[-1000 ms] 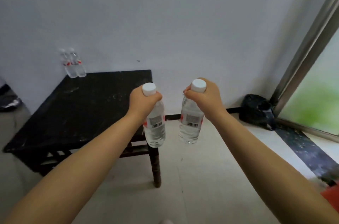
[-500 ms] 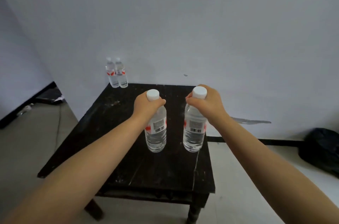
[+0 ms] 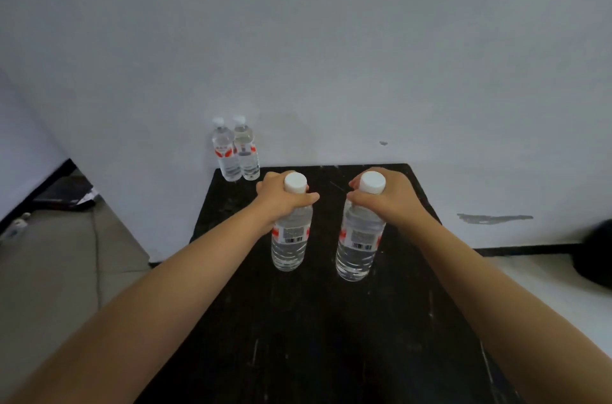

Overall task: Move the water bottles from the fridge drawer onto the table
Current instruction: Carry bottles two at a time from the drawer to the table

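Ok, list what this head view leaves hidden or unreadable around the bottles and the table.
- Bottle necks: the left hand and right hand wrap them.
- Whether the left bottle and right bottle touch the table yet: cannot tell from above.
- Label text: blurred, also on the two far bottles, which are too small.
- Table's near edge and legs: cut off by the frame's bottom edge.
- Fridge drawer: out of view.

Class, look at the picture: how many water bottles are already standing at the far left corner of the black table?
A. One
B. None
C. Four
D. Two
D: two bottles stand side by side at the table's far left corner, apart from those in the hands.
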